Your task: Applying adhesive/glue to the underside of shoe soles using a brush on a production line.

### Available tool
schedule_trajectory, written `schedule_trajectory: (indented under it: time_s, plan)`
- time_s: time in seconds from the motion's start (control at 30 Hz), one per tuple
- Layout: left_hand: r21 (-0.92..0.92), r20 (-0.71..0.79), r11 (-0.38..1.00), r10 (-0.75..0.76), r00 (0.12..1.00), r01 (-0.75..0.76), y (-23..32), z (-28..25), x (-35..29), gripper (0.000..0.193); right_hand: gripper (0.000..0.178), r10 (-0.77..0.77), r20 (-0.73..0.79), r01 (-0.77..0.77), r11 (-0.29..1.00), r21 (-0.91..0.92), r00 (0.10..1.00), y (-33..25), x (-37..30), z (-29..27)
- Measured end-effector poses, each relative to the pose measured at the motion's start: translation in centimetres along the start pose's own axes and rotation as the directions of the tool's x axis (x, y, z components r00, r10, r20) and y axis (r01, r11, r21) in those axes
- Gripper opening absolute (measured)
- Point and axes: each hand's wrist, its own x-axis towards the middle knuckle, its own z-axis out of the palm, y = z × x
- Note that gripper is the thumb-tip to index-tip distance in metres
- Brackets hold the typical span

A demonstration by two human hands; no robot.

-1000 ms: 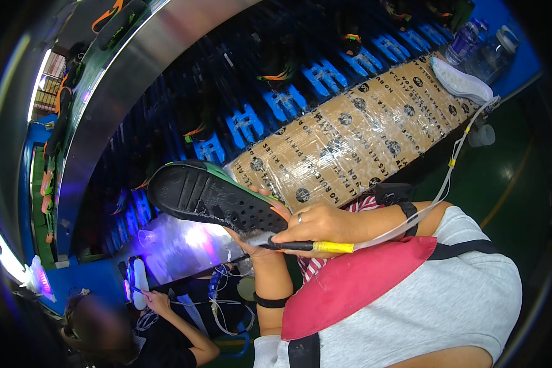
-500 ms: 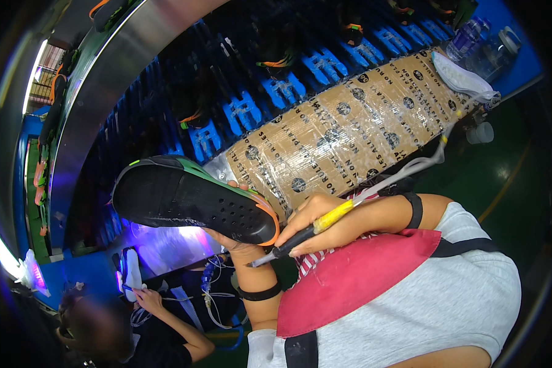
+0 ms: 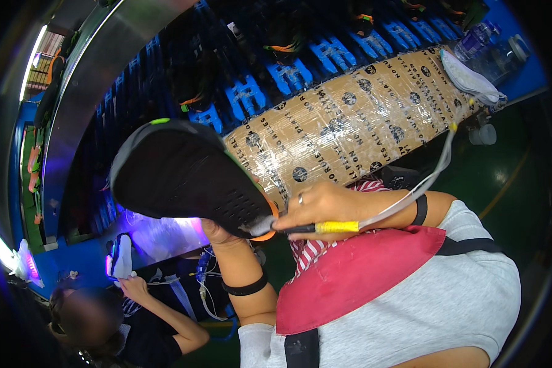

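Note:
A black shoe upper (image 3: 172, 172) with green and orange edging is held sole side up, its dark underside facing me and small perforations near the orange-edged end. My left hand (image 3: 216, 233) grips it from below and behind, close to that end; most of its fingers are hidden by the shoe. My right hand (image 3: 319, 203), with a ring on one finger, is closed around a brush (image 3: 302, 229) with a dark handle and yellow tape. Its pale bristles press on the underside at the orange-edged end. A clear hose (image 3: 438, 175) runs from the brush over my right forearm.
A tape-covered cardboard sheet (image 3: 325, 129) lines the bench edge beside a conveyor with blue shoe racks (image 3: 245, 95). A white shoe-shaped piece (image 3: 469, 76) and bottles (image 3: 475, 42) sit at the far right. At lower left a co-worker's hand (image 3: 134, 287) holds another shoe (image 3: 122, 257).
My right hand has swung the brush up from below the shoe onto its underside. The shoe has tilted, its far end coming up. The co-worker's hand and shoe have shifted slightly.

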Motion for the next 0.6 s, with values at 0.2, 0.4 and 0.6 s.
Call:
schedule_trajectory:
  time_s: [0.2, 0.4, 0.6]
  plan:
    - [0.141, -0.319, 0.989, -0.006, 0.948, 0.054, 0.8, -1.8, -1.6, 0.076, 0.025, -0.035, 0.165, -0.003, 0.973, 0.23, 0.986, -0.5, 0.4, -0.4]
    - [0.342, -0.249, 0.915, -0.13, 0.96, 0.212, 2.1, 1.4, 0.3, 0.053, 0.026, -0.081, 0.219, 0.111, 0.986, -0.127, 0.972, 1.4, -0.6, 0.8]
    - [0.384, -0.226, 0.854, -0.282, 0.932, 0.351, 3.1, 1.9, 1.0, 0.047, 0.028, -0.098, 0.158, 0.101, 0.995, -0.01, 0.983, 0.9, 0.1, 0.1]
